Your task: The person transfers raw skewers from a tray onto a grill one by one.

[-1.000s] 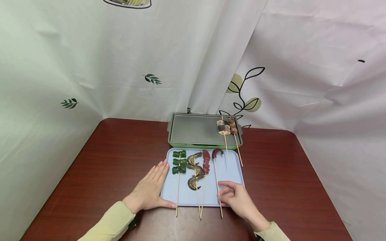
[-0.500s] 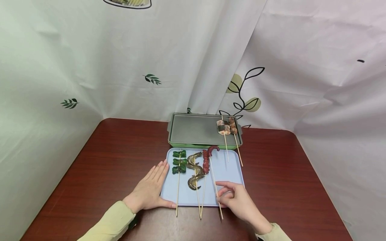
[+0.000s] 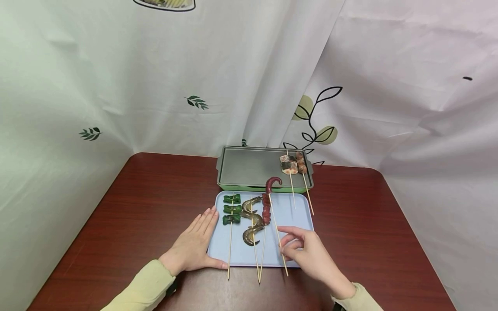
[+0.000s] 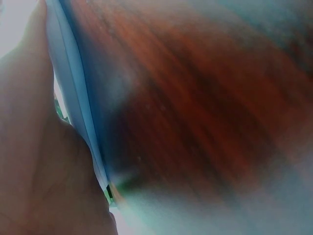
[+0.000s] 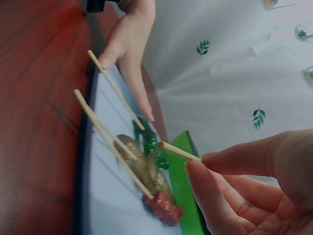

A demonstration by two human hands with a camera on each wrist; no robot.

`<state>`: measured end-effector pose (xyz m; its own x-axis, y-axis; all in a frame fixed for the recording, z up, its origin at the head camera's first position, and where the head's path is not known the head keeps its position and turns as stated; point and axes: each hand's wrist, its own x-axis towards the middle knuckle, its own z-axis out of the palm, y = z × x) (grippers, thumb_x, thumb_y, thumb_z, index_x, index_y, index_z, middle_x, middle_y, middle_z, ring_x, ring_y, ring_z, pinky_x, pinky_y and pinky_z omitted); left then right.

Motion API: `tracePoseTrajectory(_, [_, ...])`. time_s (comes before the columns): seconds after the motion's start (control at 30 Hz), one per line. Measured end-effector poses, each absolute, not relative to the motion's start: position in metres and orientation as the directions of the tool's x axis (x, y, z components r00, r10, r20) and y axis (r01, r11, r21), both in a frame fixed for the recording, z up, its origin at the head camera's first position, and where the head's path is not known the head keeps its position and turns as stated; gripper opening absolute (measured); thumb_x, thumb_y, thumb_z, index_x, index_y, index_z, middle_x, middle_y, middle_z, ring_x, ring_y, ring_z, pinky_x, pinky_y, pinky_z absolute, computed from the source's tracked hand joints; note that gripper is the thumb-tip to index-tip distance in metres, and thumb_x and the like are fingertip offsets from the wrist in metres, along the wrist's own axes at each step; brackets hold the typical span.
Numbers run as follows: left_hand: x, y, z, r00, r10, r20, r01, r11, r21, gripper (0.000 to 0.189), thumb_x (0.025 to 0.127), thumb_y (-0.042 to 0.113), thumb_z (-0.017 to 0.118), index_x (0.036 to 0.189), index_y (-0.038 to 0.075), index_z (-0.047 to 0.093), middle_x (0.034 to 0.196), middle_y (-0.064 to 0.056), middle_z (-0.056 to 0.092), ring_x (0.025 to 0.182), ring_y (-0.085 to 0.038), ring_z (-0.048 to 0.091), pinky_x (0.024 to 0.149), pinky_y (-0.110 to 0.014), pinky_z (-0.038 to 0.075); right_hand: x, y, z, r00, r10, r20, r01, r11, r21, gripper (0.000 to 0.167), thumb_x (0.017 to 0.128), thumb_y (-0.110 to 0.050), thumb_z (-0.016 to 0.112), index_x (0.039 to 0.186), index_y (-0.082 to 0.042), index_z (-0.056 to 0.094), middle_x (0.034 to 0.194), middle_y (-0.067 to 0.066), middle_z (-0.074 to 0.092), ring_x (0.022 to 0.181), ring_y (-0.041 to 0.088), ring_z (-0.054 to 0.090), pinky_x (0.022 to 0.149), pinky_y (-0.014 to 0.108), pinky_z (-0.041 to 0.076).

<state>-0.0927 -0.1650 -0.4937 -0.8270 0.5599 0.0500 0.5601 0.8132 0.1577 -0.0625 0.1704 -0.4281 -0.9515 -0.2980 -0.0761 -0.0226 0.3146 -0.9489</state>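
Observation:
My right hand (image 3: 311, 255) pinches the wooden stick (image 5: 180, 152) of a skewer between thumb and fingertips. At its far end curls a dark red tentacle-like piece (image 3: 271, 185), above the tray's far edge and overlapping the grill's front side in the head view. My left hand (image 3: 196, 244) lies with straight fingers along the left rim of the light blue tray (image 3: 299, 216), its thumb at the near corner. On the tray are a green vegetable skewer (image 3: 231, 209), a shrimp skewer (image 3: 252, 220) and a red meat skewer (image 3: 266, 214). The left wrist view is blurred.
Just behind the tray stands a green grill with a flat grey plate (image 3: 249, 166). A skewer of pale, dark-skinned pieces (image 3: 289, 165) and a brown ball skewer (image 3: 301, 163) lie at its right end, sticks overhanging the front. White curtain (image 3: 194, 77) surrounds the brown table (image 3: 369, 224).
My right hand has raised the tentacle skewer off the tray, its tip shifting left and away from me towards the grill. My left hand has stayed in place.

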Motion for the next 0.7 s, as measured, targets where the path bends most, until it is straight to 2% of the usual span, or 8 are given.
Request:
tracePoseTrajectory(0.3, [-0.093,-0.165,-0.494,-0.827,0.559,0.053,0.56,0.813,0.158,0.139,0.071,0.095,0.051,0.156,-0.011,0.024,0.163,-0.027,0.02,0.15,-0.038,0.021,0.12,-0.049,0.023,-0.079,0.167,-0.409,-0.965,-0.262,-0.033,-0.072,0.381,-0.922,0.051,0.083,0.011,0.07,0.133,0.0,0.065,0.091,0.006,0.069,0.07,0.02,0.073,0.064,0.033,0.061])
tracePoseTrajectory(0.7, [-0.093,-0.165,-0.493,-0.828,0.559,0.044,0.558,0.815,0.156,0.139,0.071,0.095,0.05,0.156,-0.011,0.024,0.163,-0.027,0.02,0.151,-0.038,0.021,0.12,-0.049,0.023,-0.111,0.165,-0.38,-0.975,-0.22,0.037,-0.113,0.344,-0.932,0.051,0.085,0.012,0.069,0.135,0.0,0.064,0.094,0.012,0.069,0.074,0.022,0.073,0.066,0.034,0.061])
